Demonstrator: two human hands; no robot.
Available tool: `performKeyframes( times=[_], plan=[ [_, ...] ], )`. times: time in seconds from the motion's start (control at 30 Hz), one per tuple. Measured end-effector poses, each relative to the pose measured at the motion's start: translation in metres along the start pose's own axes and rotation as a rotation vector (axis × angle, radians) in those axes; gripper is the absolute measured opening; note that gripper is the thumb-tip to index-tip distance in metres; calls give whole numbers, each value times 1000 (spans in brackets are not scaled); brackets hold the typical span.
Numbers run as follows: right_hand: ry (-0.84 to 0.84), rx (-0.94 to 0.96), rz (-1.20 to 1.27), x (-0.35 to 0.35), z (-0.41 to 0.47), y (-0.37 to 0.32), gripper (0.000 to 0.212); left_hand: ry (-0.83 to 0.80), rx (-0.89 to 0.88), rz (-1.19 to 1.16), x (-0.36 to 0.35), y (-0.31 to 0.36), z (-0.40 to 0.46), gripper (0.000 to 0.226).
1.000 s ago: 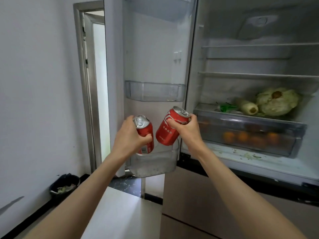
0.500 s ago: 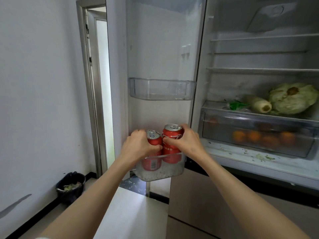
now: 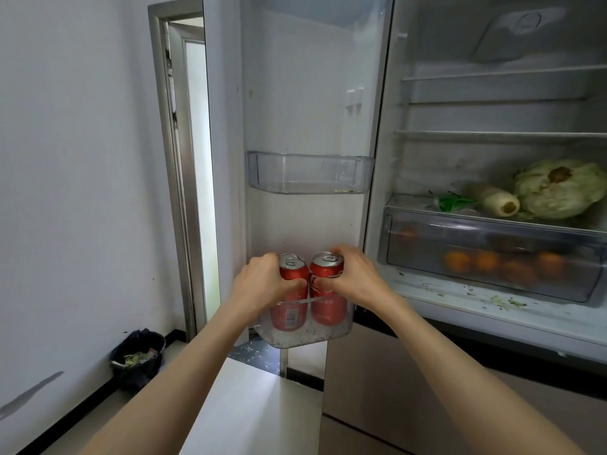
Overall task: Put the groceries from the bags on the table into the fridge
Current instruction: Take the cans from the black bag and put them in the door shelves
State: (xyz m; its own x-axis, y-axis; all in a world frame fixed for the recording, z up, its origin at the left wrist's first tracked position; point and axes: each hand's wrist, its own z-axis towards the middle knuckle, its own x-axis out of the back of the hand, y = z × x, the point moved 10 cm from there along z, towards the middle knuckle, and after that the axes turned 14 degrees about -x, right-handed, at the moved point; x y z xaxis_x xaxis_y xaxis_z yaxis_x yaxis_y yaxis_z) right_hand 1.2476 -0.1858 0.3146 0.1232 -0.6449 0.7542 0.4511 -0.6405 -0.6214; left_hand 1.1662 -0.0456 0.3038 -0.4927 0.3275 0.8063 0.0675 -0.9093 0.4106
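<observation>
Two red soda cans, upright, side by side, touching, in the fridge door's clear lowest bin.

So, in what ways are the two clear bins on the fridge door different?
The lower door bin holds two red cans, gripped by the left hand and right hand; the upper door bin holds no cans. The lower bin's floor looks speckled; the upper's looks mostly clean. Both are transparent plastic.

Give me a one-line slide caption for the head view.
Both hands, left and right, set two red cans upright in the fridge door's bottom bin.
</observation>
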Motion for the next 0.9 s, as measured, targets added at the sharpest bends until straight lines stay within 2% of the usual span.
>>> performKeyframes(
  times=[0.23, 0.37, 0.53, 0.67, 0.9],
  plan=[
    [-5, 48, 22, 7, -16, 1, 35, 53, -23, -36, 10, 12, -12, 37],
    [-51, 44, 30, 6, -30, 8, 47, 84, -58, 42, 23, 30, -27, 26],
    [-8, 115, -59, -7, -67, 3, 69, 154, -182, 69, 37, 49, -83, 40],
    [-61, 232, -84, -34, -116, -19, 68, 180, -214, 275, 46, 33, -145, 48],
    [-210, 471, -130, -115, -201, -85, 64, 23, 43, 531, 79, -30, -265, 53]
  ],
)
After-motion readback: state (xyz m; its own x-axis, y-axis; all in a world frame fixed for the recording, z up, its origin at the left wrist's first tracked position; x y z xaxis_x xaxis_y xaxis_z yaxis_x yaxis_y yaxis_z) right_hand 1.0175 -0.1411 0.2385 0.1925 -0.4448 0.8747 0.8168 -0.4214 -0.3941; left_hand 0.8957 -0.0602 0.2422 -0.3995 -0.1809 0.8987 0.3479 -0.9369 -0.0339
